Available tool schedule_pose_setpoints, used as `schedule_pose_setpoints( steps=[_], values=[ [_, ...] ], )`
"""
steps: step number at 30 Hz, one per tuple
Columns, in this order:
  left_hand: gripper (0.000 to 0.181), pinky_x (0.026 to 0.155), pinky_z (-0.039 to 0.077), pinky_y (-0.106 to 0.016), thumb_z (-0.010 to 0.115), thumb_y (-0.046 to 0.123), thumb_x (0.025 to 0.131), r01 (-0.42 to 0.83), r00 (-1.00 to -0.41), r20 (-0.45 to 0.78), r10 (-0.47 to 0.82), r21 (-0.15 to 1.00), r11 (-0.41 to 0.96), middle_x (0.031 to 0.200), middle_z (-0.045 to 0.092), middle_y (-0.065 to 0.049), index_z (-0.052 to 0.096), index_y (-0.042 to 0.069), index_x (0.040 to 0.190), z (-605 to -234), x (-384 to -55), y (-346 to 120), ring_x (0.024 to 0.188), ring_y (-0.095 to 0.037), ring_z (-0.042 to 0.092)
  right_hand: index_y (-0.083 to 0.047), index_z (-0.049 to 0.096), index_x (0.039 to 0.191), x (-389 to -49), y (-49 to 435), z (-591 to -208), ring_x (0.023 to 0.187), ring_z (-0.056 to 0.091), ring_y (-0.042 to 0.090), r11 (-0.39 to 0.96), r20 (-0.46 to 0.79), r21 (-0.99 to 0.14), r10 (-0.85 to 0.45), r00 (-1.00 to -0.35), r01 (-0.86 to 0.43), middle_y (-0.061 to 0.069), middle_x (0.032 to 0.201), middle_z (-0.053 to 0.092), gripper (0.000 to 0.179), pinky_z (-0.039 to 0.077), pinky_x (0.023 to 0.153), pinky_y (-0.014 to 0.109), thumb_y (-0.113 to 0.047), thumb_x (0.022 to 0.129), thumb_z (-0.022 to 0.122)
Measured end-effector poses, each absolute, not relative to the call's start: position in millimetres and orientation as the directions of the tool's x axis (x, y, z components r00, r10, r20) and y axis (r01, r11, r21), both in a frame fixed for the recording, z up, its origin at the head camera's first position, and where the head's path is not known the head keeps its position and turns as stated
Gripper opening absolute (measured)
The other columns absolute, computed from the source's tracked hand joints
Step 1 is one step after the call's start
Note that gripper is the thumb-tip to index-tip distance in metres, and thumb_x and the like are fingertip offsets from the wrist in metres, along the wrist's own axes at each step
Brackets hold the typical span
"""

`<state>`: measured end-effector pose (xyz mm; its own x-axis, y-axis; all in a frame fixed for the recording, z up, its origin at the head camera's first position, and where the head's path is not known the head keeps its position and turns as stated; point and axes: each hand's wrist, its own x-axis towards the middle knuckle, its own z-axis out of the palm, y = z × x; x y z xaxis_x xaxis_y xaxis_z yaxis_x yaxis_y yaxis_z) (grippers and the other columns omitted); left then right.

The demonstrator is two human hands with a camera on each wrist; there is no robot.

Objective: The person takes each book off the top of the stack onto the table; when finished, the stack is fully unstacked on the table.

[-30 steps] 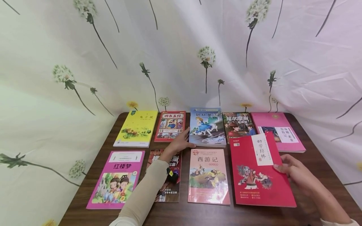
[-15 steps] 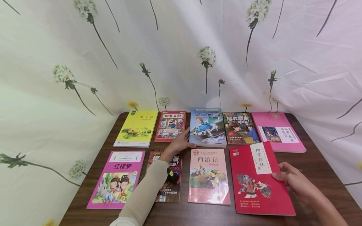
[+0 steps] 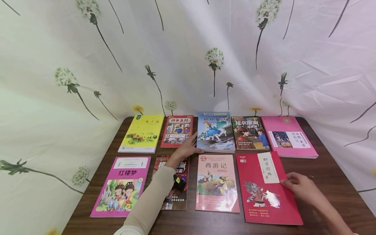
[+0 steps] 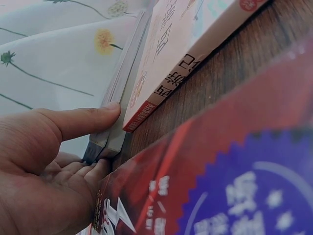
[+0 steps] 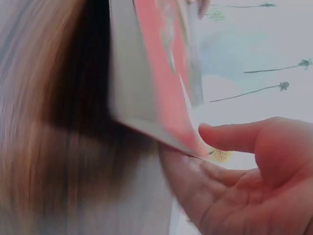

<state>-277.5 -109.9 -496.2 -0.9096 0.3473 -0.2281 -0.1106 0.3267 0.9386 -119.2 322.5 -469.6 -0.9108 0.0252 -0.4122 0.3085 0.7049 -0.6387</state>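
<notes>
My right hand holds a red book by its right edge, thumb at the cover side; in the right wrist view the fingers reach beneath the blurred book, whose near edge is raised. My left hand touches the lower left corner of a thick blue book in the back row. In the left wrist view its thumb lies along one edge, and the other fingers lie at the adjoining side. A pale pink book lies between the hands. My left forearm partly hides a dark red book.
Across the back of the brown table lie a yellow book, a small red book, a dark comic-style book and a pink book. A magenta book lies front left. A dandelion-print cloth hangs behind.
My right hand has brought the red book down and toward me, uncovering the lower parts of the dark comic-style book and the pink book. My left hand stays at the blue book.
</notes>
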Motion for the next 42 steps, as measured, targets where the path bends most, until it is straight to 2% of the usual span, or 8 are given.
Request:
schedule_pose_setpoints(
  steps=[4, 10, 18, 35, 42],
  values=[
    [0.101, 0.128, 0.035, -0.052, 0.077, 0.003, 0.096, -0.113, -0.908, -0.231, 0.349, 0.938, 0.328, 0.181, 0.009, -0.008, 0.011, 0.015, 0.173, -495.9, -276.6, -110.1, 0.165, -0.034, 0.019, 0.017, 0.056, 0.129, -118.9, 320.0, -472.8, 0.084, 0.067, 0.019, 0.811, -0.339, -0.541, 0.034, -0.94, 0.224, 0.024, 0.105, 0.07, 0.061, 0.065, 0.073, 0.041, -0.03, 0.097, 0.078],
    [0.102, 0.129, 0.034, -0.051, 0.076, 0.002, 0.096, -0.113, -0.909, -0.23, 0.348, 0.939, 0.326, 0.181, 0.008, -0.008, 0.011, 0.015, 0.173, -495.2, -277.0, -109.6, 0.165, -0.034, 0.018, 0.015, 0.05, 0.127, -119.3, 312.9, -475.9, 0.076, 0.064, 0.016, 0.819, -0.331, -0.526, 0.05, -0.942, 0.228, 0.017, 0.097, 0.067, 0.069, 0.065, 0.066, 0.036, -0.032, 0.091, 0.085],
    [0.102, 0.129, 0.034, -0.05, 0.077, 0.003, 0.096, -0.112, -0.91, -0.231, 0.343, 0.936, 0.334, 0.181, 0.008, -0.008, 0.01, 0.014, 0.173, -495.7, -277.7, -109.8, 0.165, -0.034, 0.018, 0.013, 0.051, 0.125, -122.6, 309.9, -475.2, 0.073, 0.062, 0.017, 0.828, -0.341, -0.507, 0.063, -0.938, 0.24, 0.015, 0.093, 0.066, 0.062, 0.061, 0.063, 0.033, -0.028, 0.092, 0.084],
    [0.101, 0.13, 0.034, -0.05, 0.076, 0.002, 0.097, -0.109, -0.91, -0.231, 0.345, 0.934, 0.34, 0.181, 0.008, -0.007, 0.011, 0.014, 0.173, -491.1, -275.2, -107.9, 0.166, -0.032, 0.018, 0.012, 0.051, 0.122, -126.6, 311.2, -473.9, 0.074, 0.064, 0.016, 0.812, -0.362, -0.532, 0.038, -0.931, 0.24, 0.013, 0.092, 0.066, 0.056, 0.064, 0.063, 0.035, -0.025, 0.094, 0.083],
    [0.101, 0.129, 0.035, -0.05, 0.076, 0.001, 0.097, -0.112, -0.909, -0.232, 0.345, 0.936, 0.333, 0.181, 0.008, -0.008, 0.01, 0.014, 0.173, -492.8, -275.3, -108.3, 0.166, -0.033, 0.018, 0.011, 0.056, 0.118, -145.4, 312.2, -452.6, 0.077, 0.065, 0.018, 0.85, -0.263, -0.51, -0.006, -0.965, 0.134, 0.021, 0.097, 0.07, 0.05, 0.063, 0.067, 0.037, -0.026, 0.096, 0.08]
  ],
)
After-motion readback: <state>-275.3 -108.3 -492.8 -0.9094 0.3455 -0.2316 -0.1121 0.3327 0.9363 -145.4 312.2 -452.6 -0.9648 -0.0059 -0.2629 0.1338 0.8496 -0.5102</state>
